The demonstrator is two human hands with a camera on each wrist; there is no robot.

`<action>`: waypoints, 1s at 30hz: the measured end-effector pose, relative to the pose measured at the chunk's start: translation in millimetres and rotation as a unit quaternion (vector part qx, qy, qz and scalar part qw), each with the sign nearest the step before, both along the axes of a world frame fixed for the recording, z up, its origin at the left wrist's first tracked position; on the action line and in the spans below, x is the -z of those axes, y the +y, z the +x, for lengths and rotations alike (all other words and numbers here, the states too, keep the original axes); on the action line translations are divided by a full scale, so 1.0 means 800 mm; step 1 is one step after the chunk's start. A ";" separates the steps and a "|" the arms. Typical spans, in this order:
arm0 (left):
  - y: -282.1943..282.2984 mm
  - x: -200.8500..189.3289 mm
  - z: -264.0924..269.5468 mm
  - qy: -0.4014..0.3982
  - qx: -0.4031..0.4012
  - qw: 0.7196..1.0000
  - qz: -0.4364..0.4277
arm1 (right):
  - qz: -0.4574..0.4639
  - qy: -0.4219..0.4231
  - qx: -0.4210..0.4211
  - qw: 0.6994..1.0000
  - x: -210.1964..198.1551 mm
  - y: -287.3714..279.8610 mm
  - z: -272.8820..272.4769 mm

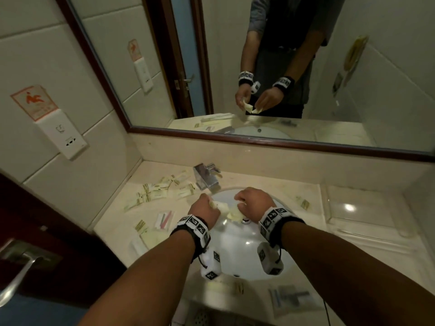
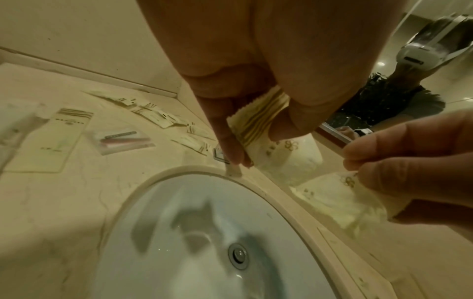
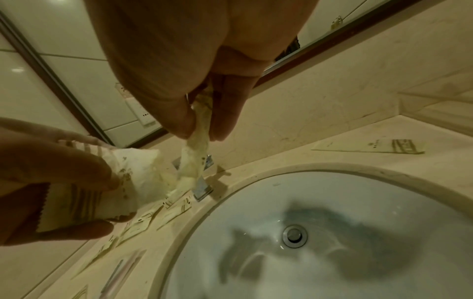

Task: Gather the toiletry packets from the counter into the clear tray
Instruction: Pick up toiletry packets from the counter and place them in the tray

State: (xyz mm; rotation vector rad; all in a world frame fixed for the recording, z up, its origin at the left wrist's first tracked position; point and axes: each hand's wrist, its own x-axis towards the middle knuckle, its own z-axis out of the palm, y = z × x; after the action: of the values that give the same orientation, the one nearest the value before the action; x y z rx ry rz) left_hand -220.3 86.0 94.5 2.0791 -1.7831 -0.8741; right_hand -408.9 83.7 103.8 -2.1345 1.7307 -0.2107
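Both hands hover over the back of the sink point(image 1: 244, 252), close together. My left hand point(image 1: 213, 204) pinches a cream packet with gold stripes point(image 1: 221, 206) between thumb and fingers; the left wrist view shows this left hand point(image 2: 256, 141) on the striped packet point(image 2: 258, 121). My right hand point(image 1: 240, 204) pinches a second crumpled cream packet point(image 1: 235, 214), which hangs down from the right hand point(image 3: 200, 131) as a thin crumpled packet point(image 3: 195, 161). The two packets' ends meet between the hands. The clear tray point(image 1: 360, 228) sits on the counter at the right. Several loose packets point(image 1: 160, 191) lie left of the tap.
A chrome tap point(image 1: 207, 177) stands just behind the hands. One packet point(image 1: 303, 204) lies between sink and tray. A toothbrush sachet point(image 1: 164, 219) and larger sachets lie front left; clear sachets point(image 1: 292, 298) lie front right. A mirror runs behind, and a door handle point(image 1: 18, 267) juts out at the left.
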 end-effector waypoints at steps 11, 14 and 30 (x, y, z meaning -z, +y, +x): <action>0.040 -0.010 -0.090 -0.005 0.055 0.998 -0.003 | -0.010 -0.010 0.032 0.999 0.005 0.040 -0.076; 0.047 -0.009 -0.107 0.003 0.056 0.998 0.008 | -0.005 -0.007 0.050 0.999 0.008 0.049 -0.081; 0.020 0.057 -0.157 0.111 0.106 0.984 0.091 | 0.107 0.020 0.212 0.971 0.020 0.099 -0.138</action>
State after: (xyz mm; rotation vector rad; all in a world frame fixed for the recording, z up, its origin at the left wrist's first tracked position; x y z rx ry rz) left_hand -345.9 102.3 48.6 1.8266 -1.8851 -1.3185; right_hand -519.3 162.6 88.0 -1.6104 2.1126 -0.0894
